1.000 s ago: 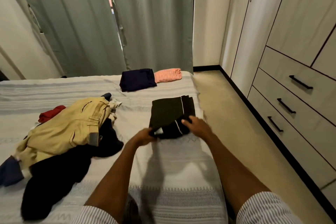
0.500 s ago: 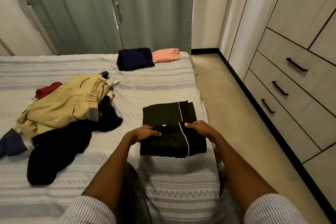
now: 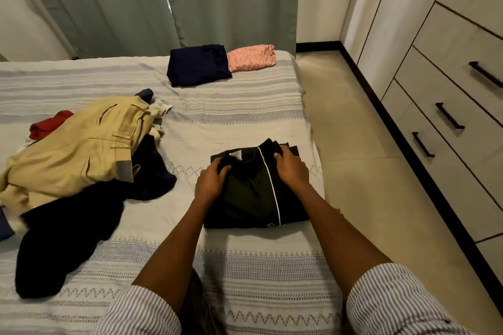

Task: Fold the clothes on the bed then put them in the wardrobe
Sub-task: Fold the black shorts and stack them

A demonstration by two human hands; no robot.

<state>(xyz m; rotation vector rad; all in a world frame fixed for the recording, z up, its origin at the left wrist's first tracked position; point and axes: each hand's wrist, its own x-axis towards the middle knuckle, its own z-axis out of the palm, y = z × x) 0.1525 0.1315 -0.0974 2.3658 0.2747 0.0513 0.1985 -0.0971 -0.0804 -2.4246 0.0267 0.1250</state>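
Both hands are working the dark shorts (image 3: 253, 193) on the bed (image 3: 239, 117), close to its right edge. The left hand (image 3: 211, 181) is curling its fingers into a bunch of fabric at the top left of the fold, and the right hand (image 3: 291, 166) is gripping the far right corner — fingers wrapped over the cloth there. A thin white stripe is running down the shorts between the two hands, and the folded bundle is lying flat under the wrists.

Off to the left of the left hand, the unfolded pile is waiting: tan trousers (image 3: 76, 149) are draped on top, a black garment (image 3: 68, 234) is spilling out beneath them toward the near side, and a red piece (image 3: 46, 125) is peeking out at the far left.

Beyond the hands, at the far end of the bed, a folded navy piece (image 3: 198, 65) is sitting with a folded pink one (image 3: 251, 57) touching its right side. To the right of the right hand, across a strip of floor, the wardrobe (image 3: 446, 76) is standing with its drawers shut — black handles showing.
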